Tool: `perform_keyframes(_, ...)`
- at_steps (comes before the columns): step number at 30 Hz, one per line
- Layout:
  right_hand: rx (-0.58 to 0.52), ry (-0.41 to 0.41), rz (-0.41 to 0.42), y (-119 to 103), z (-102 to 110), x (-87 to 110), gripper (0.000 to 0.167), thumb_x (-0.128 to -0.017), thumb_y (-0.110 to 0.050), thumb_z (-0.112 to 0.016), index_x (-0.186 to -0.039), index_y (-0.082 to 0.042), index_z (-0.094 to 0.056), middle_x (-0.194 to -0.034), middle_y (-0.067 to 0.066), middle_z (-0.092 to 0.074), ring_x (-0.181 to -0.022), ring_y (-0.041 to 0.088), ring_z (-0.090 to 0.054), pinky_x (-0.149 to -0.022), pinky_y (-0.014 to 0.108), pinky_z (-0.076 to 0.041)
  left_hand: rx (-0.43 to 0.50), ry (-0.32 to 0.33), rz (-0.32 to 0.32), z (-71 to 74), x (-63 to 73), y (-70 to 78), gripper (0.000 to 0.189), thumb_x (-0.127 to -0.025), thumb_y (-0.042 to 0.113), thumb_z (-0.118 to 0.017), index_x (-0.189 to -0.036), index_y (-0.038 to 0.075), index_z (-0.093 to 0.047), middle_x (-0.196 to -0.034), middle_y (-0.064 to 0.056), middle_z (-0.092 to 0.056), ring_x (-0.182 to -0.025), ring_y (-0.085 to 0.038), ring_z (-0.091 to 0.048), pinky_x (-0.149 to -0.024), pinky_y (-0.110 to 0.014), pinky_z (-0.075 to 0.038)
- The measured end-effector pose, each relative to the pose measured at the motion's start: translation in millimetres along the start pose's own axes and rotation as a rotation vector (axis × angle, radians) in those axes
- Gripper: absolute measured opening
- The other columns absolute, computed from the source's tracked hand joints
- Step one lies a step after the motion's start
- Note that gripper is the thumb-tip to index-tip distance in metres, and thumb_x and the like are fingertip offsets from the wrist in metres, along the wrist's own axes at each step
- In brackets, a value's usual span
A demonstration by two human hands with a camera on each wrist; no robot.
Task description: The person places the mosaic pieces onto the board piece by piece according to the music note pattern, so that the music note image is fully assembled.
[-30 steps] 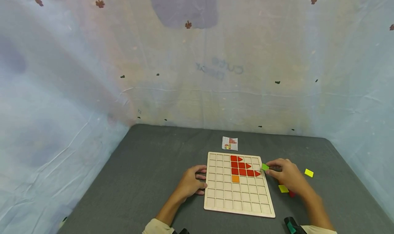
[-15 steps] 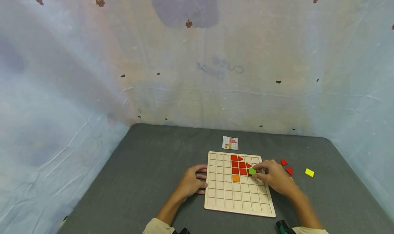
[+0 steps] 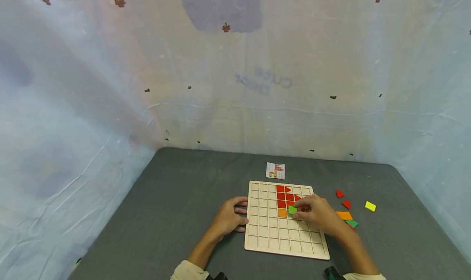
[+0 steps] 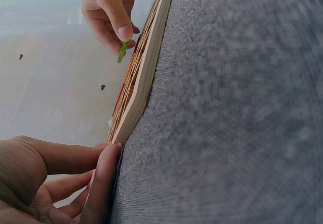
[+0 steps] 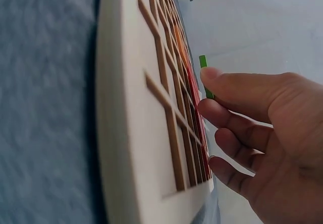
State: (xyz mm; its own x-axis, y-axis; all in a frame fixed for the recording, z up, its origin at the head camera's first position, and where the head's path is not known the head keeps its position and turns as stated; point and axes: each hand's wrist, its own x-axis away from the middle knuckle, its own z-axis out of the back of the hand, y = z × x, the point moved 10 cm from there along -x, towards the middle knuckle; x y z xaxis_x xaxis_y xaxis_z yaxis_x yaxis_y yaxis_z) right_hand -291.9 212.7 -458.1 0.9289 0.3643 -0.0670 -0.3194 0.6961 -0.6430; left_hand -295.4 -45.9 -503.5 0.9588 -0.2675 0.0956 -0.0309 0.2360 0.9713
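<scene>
My right hand pinches a green square tile between thumb and fingers over the wooden grid board. The tile stands just right of an orange square tile. In the right wrist view, the green tile shows edge-on at the thumb tip, tilted. Red tiles, squares and pointed pieces, sit in the board's upper cells, partly hidden by the right hand. At the board's left edge, my left hand holds on with thumb and fingertips. In the left wrist view, its fingertips touch the rim.
Loose pieces lie right of the board: a yellow tile, red pointed pieces, an orange piece and a green piece. A small pattern card lies behind the board on the grey cloth. A patterned sheet hangs behind.
My right hand has carried the green tile leftward from the board's right edge to beside the orange tile, uncovering loose pieces at the right. My left hand has stayed at the board's edge.
</scene>
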Motion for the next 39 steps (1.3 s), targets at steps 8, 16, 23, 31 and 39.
perform_keyframes(8,0.01,-0.025,0.026,-10,-10,-1.9,0.024,-0.089,-0.027,-0.087,-0.107,-0.014,-0.082,-0.094,-0.01,-0.07,-0.086,0.007,-0.055,-0.073,0.025,-0.051,0.0,0.003,-0.005,0.3,0.2,1.3,0.068,-0.082,-0.014,-0.077,-0.146,0.001,-0.06,-0.134,-0.015,-0.063,-0.109,-0.025,-0.068,-0.06,-0.037,-0.066)
perform_keyframes(16,0.026,-0.033,0.034,-17,-16,-1.8,0.026,-0.085,-0.034,-0.09,-0.104,-0.018,-0.082,-0.098,-0.011,-0.071,-0.091,0.01,-0.055,-0.075,0.027,-0.049,0.027,-0.008,-0.026,0.3,2.5,4.5,0.069,-0.081,-0.014,-0.077,-0.147,0.0,-0.059,-0.134,-0.017,-0.063,-0.106,-0.026,-0.069,-0.06,-0.038,-0.066)
perform_keyframes(23,-0.031,-0.072,0.049,-22,-21,0.4,0.025,-0.085,-0.031,-0.09,-0.103,-0.017,-0.079,-0.098,-0.007,-0.068,-0.09,0.01,-0.057,-0.074,0.026,-0.051,0.021,-0.008,-0.011,0.3,1.3,3.2,0.069,-0.082,-0.012,-0.077,-0.147,0.001,-0.059,-0.135,-0.016,-0.063,-0.106,-0.023,-0.069,-0.061,-0.036,-0.066)
perform_keyframes(31,-0.029,-0.085,0.063,-23,-22,0.7,0.023,-0.084,-0.032,-0.091,-0.101,-0.02,-0.08,-0.096,-0.009,-0.068,-0.09,0.009,-0.056,-0.075,0.027,-0.05,0.017,-0.006,-0.015,0.7,1.7,3.0,0.069,-0.082,-0.013,-0.077,-0.147,0.0,-0.059,-0.135,-0.016,-0.063,-0.107,-0.024,-0.068,-0.061,-0.037,-0.066)
perform_keyframes(39,-0.003,-0.073,0.074,-21,-21,0.7,0.019,-0.085,-0.033,-0.09,-0.098,-0.024,-0.081,-0.098,-0.013,-0.07,-0.092,0.008,-0.056,-0.078,0.028,-0.05,0.021,-0.006,-0.015,0.9,2.3,4.1,0.069,-0.082,-0.013,-0.078,-0.147,0.001,-0.059,-0.135,-0.016,-0.063,-0.106,-0.024,-0.069,-0.06,-0.036,-0.066)
